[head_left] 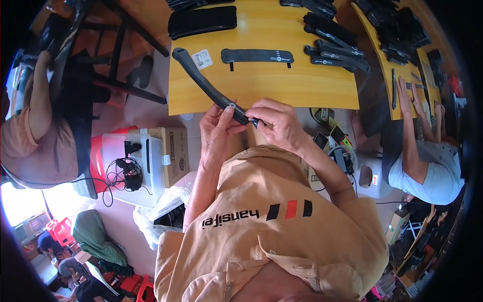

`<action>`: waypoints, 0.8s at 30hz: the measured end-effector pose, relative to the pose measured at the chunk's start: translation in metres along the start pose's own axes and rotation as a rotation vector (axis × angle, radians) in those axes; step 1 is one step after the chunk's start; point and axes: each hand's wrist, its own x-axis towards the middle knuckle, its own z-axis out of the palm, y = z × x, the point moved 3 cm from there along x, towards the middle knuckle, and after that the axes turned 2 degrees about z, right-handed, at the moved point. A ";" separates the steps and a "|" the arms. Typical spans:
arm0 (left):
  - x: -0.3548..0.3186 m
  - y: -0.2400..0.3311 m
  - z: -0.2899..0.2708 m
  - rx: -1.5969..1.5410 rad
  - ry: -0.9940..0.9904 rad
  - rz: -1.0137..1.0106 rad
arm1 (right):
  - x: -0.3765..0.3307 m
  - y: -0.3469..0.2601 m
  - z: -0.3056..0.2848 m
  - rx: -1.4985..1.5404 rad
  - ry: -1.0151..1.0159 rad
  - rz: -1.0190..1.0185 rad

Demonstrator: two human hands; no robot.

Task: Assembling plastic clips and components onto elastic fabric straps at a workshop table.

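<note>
A long dark-grey fabric strap (202, 82) with a light printed mark runs from the table's left part down to my hands at the near edge. My left hand (217, 130) is closed on it near its lower end, thumb on top. At that end my right hand (277, 123) pinches a small dark glossy piece (255, 122); whether it belongs to the strap I cannot tell. A similar grey band (256, 56) with two short black tabs lies flat on the yellow table (282, 93). Beside it is a white printed label (203, 59).
Folded black fabric (202, 23) is stacked at the far left of the table, with piled straps (336, 55) on the right. Below left stand a clear bin (151, 173) with cables and a cardboard box (176, 156). People work at both sides, one at another table (375, 45).
</note>
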 end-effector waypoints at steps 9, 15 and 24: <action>-0.002 0.003 0.004 0.089 0.048 0.036 | 0.001 -0.003 -0.004 -0.155 -0.106 -0.117; -0.005 0.005 0.010 0.147 0.063 0.031 | 0.003 -0.010 -0.005 -0.263 -0.172 -0.168; -0.008 0.004 0.016 0.166 0.097 0.048 | 0.001 -0.009 0.002 -0.265 -0.140 -0.126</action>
